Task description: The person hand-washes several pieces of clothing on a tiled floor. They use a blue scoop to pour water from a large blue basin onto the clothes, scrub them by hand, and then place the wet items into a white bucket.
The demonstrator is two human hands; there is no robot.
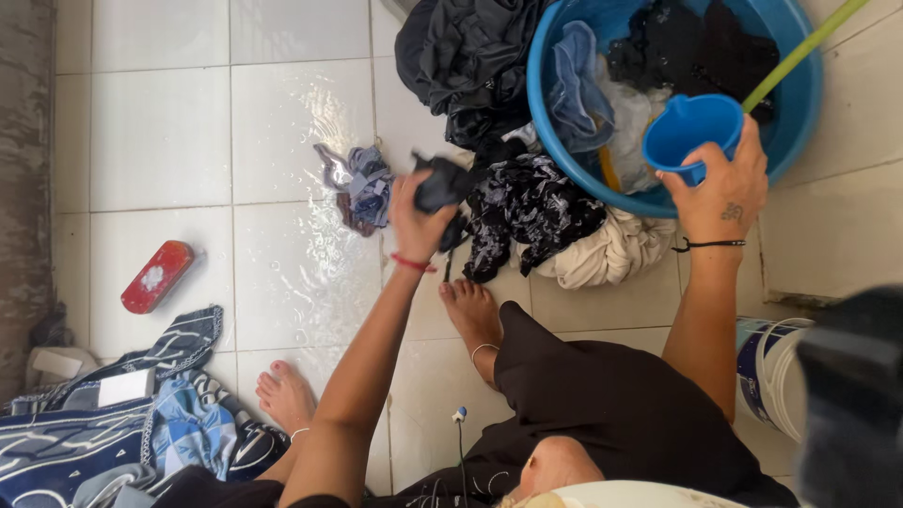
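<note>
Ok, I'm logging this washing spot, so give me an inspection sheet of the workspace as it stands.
Surface: white tiled floor, wet and shiny near the middle.
Job's things: dark cloth; blue jug; blue basin full of clothes.
Clutter: red scrub brush; small wet rag; patterned blue fabrics; heaped laundry; white bucket.
Grips: left hand shut on the dark cloth; right hand shut on the blue jug.
Cables: green hose into the basin.
Surroundings: rough wall edge.

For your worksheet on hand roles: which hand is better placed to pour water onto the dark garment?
The right hand, probably: it already grips the blue mug at the blue tub rim. The left hand is occupied clutching the dark garment.
</note>
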